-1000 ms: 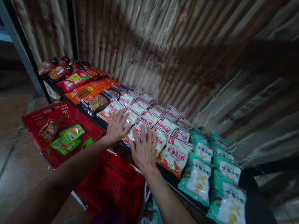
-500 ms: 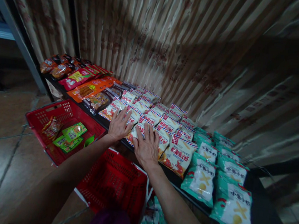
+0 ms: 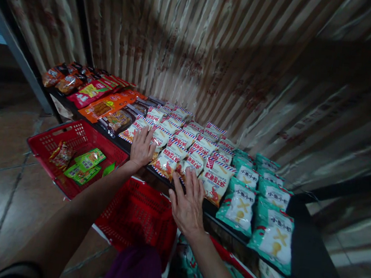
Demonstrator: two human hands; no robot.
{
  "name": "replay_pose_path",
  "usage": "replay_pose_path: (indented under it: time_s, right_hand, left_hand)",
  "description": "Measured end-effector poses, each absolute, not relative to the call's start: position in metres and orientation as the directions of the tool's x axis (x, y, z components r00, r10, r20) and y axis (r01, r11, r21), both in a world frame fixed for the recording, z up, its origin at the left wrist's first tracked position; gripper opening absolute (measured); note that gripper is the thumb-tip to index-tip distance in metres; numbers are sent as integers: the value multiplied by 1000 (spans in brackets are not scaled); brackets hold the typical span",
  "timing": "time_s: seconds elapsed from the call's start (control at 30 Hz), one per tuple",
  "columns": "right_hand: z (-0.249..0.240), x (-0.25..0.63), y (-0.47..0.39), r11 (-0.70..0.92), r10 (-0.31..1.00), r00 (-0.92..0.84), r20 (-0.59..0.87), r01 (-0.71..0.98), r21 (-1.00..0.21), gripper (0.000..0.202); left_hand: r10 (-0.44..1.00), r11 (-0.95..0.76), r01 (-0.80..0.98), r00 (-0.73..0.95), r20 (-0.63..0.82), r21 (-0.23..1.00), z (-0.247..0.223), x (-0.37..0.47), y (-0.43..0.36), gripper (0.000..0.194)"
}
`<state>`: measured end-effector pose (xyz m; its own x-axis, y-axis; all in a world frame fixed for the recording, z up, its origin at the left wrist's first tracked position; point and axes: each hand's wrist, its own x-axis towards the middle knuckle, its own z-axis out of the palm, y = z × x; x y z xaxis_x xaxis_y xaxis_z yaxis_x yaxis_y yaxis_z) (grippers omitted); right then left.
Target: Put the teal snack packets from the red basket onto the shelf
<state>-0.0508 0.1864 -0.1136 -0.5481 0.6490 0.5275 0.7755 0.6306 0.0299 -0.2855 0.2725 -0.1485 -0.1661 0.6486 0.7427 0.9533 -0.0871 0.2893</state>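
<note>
- White packets with striped edges [image 3: 169, 157] lie in overlapping rows on the black shelf [image 3: 309, 255], around the centre of my view and reaching from it towards 8 o'clock; I take that centre as the dial's middle.
- Towards 8 to 9 o'clock I see the left hand [image 3: 141, 148], palm down, its fingers loosely spread and slightly bent over the front packets, closed on nothing.
- Just off 6 o'clock I see the right hand [image 3: 188, 204], open too, fingers apart and reaching over the front edge, gripping nothing; I cannot tell how firmly its fingertips press.
- Light adjusting or steadying of the front row is how I judge the step in hand, rather than grasping.
- For any further nudge, I judge that flat, even pressure suits these soft packets; lifting one would need the fingers curled around its edge, without dragging its neighbours.
- Teal packets [image 3: 240, 203] stand close by at 4 o'clock, so I'd keep sideways pushes small.
- Below the shelf, a red basket [image 3: 129, 224] sits at 7 o'clock.
</note>
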Motion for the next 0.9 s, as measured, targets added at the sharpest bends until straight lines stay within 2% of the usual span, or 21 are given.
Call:
replay_pose_path:
  time_s: [0.13,0.27,0.37,0.43,0.6,0.67,0.77,0.9]
  right_hand:
    - [-129,-16,150,611,669,-523,529,792,11,51]
    - [-147,17,106,568,719,-474,509,822,-36,56]
    - [-158,39,74,546,746,-443,497,834,-76,57]
    - [-166,56,55,541,751,-438,494,838,-80,58]
    - [-183,100,23,533,726,-445,524,846,-20,59]
    - [-182,105,19,543,721,-455,522,839,-18,60]
    - [-167,89,33,530,749,-416,516,843,-90,58]
    - [-133,41,88,582,711,-403,577,798,-159,49]
  left_hand:
    - [573,-117,937,-206,793,328,-150,-277,249,48]
    - [582,-248,936,-62,811,250,-155,-244,203,48]
    - [637,-282,938,26,771,201,-162,-214,175,51]
    - [687,-266,947,52,725,183,-165,-199,170,54]
    - [742,-163,968,-8,670,192,-159,-181,187,54]
    - [743,-145,971,-19,669,188,-156,-179,195,52]
    - [737,-134,971,-35,676,197,-156,-177,202,50]
    - [712,-117,966,-79,698,229,-155,-175,204,52]
